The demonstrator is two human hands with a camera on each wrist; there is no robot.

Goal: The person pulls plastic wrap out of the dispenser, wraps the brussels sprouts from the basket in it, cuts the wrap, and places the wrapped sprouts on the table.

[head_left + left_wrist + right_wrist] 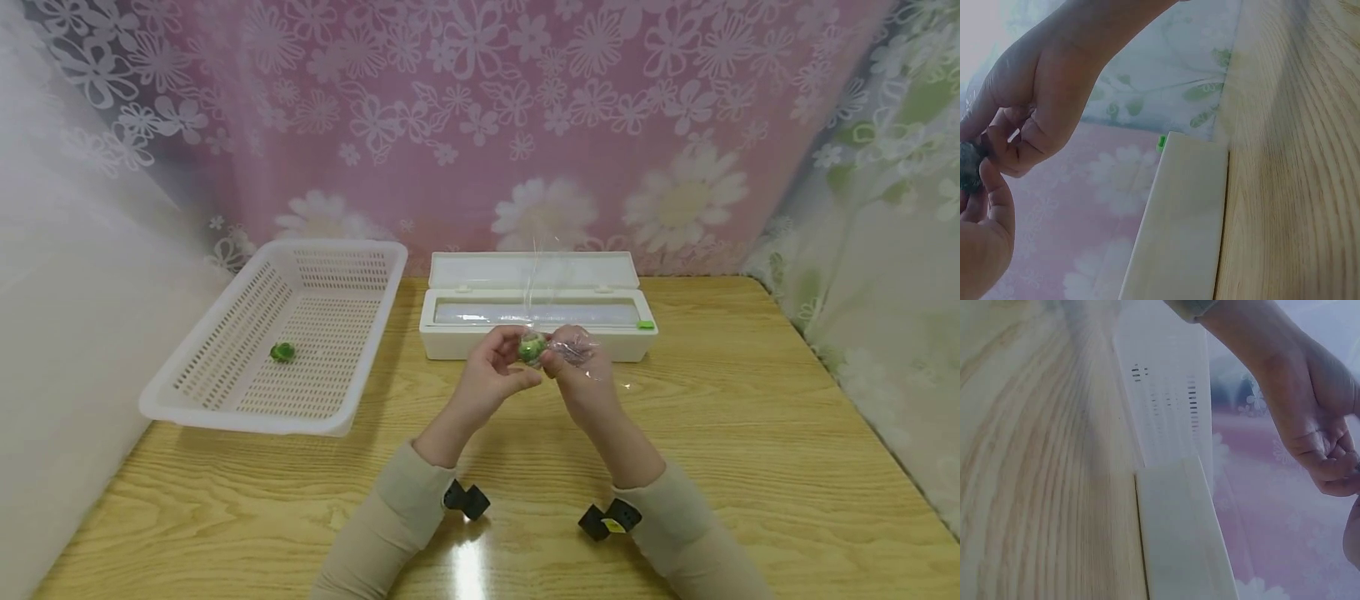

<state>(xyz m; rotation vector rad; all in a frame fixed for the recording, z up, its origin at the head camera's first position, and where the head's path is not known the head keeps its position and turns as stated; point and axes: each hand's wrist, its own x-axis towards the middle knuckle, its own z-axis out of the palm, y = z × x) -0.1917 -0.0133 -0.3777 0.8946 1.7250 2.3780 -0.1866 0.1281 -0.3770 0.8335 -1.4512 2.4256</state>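
A small green Brussels sprout (532, 347), wrapped in clear cling film, is between the two hands above the front of a white film box. Around its left side curl the fingers of my left hand (492, 372), which hold it. My right hand (587, 385) pinches the gathered cling film (573, 351) at the sprout's right side. A loose sheet of film rises above the sprout. In the left wrist view the wrapped sprout (970, 165) sits at the edge, between both hands' fingertips. The right wrist view shows the left hand (1322, 419) with curled fingers; the sprout is mostly out of frame.
Behind the hands stands the white cling film box (536, 342), lid raised, a film roll inside and a green slider (645, 325) at its right end. A white perforated basket (360, 367) at the left holds another green sprout (282, 352). A floral curtain backs the wooden table (750, 433).
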